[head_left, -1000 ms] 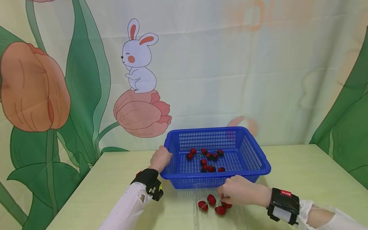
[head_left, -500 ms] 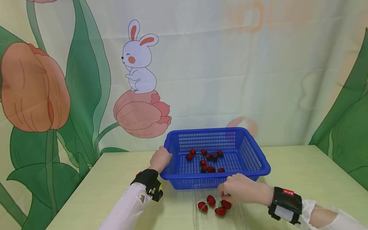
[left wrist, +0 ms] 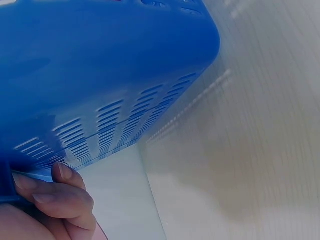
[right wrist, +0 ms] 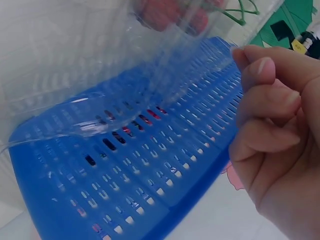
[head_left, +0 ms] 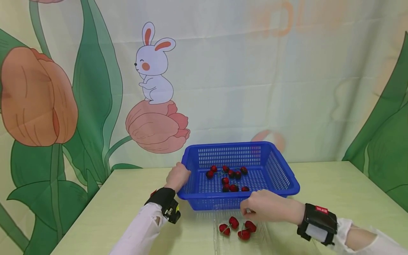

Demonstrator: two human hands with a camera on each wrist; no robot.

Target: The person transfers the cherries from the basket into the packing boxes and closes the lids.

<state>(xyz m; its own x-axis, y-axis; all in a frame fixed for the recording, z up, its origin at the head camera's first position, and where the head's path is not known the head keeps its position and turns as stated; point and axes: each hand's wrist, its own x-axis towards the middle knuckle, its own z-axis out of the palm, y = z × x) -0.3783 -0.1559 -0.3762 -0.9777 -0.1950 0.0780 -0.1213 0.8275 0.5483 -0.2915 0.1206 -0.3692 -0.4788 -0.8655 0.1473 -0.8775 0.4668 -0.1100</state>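
Note:
My left hand [head_left: 178, 177] grips the left rim of a blue plastic basket [head_left: 240, 202]; its fingers [left wrist: 70, 197] curl round the rim in the left wrist view. Inside the basket lie several dark red cherries [head_left: 234, 188]. In front of it sits a clear plastic box [head_left: 220, 244] with several red cherries [head_left: 244, 235] on green stems. My right hand [head_left: 271, 207] hovers over the box's far right part, close to the basket's front wall. In the right wrist view its fingers [right wrist: 270, 100] are loosely curled beside the clear plastic edge, with nothing visible between them.
A pale wood-look table [head_left: 334, 198] carries the basket and the box. Behind it hangs a curtain [head_left: 223, 88] printed with tulips and a white rabbit. The basket's front overhangs the box's far end in the head view.
My right hand has risen slightly away from the cherries in the box, uncovering the rightmost one. My left hand and the basket stay where they were.

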